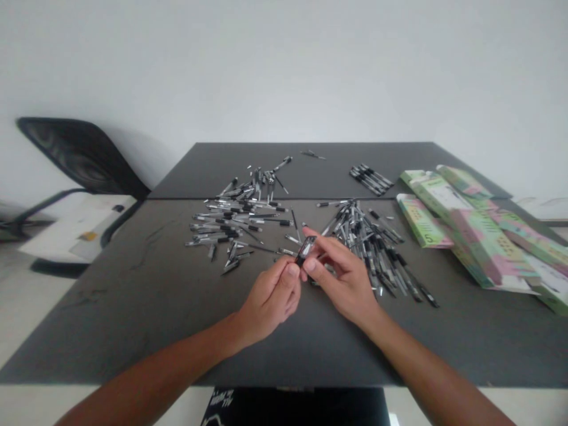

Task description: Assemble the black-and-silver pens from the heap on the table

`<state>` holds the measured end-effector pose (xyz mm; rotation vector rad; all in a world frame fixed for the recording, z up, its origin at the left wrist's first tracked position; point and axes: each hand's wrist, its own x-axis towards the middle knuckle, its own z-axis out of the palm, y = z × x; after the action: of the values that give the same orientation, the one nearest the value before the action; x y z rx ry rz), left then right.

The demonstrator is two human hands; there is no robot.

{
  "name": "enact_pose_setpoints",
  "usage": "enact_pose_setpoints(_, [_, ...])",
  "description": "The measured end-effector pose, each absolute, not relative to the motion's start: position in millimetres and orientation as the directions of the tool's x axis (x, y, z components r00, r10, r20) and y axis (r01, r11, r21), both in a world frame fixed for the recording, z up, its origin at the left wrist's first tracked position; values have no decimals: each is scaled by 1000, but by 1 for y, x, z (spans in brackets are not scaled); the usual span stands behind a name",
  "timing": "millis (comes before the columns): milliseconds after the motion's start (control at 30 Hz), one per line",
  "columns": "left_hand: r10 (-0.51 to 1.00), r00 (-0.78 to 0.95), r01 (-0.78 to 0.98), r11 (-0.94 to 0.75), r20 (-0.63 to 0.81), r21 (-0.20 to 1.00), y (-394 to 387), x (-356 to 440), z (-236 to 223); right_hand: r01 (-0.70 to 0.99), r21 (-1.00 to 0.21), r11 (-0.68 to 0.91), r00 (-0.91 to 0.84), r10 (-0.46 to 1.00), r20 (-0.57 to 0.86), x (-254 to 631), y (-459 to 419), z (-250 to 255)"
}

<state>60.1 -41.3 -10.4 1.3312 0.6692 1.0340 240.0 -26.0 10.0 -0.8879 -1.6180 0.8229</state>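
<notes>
Near the middle of the table, my left hand (271, 296) pinches a pen (305, 251) with a black grip and a clear end. My right hand (341, 275) is closed on the pen's upper end, thumb below and index finger stretched along it. The two hands almost meet, and much of the pen is hidden by the fingers. Just beyond my right hand lies a heap of pens (386, 254) with black grips. To the left, a looser pile of pens and pen parts (235, 219) spreads over the table, with short loose pieces (233, 260) at its near side.
Several pens (370, 178) lie side by side in a row at the back right. Thin parts (313, 155) rest farther back. Green and pink boxes (483, 236) are stacked on the right of the dark table (133, 319). A black mesh chair (80, 154) stands at the left.
</notes>
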Motion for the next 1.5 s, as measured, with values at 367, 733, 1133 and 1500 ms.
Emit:
enact_pose_setpoints(367, [875, 468, -166, -55, 128, 985, -32, 60, -19, 37, -925, 378, -61, 925, 375, 270, -11, 36])
enact_pose_setpoints(733, [859, 364, 22, -394, 359, 919, -31, 47, -19, 843, -535, 50, 45, 985, 164, 403, 132, 84])
enact_pose_setpoints(1133, [657, 432, 247, -746, 619, 619, -21, 40, -26, 988, -100, -116, 110, 992, -60, 390, 241, 23])
enact_pose_setpoints(1500, [598, 426, 326, -801, 679, 501, -25, 45, -19, 991, 2, -133, 133, 989, -58, 400, 251, 14])
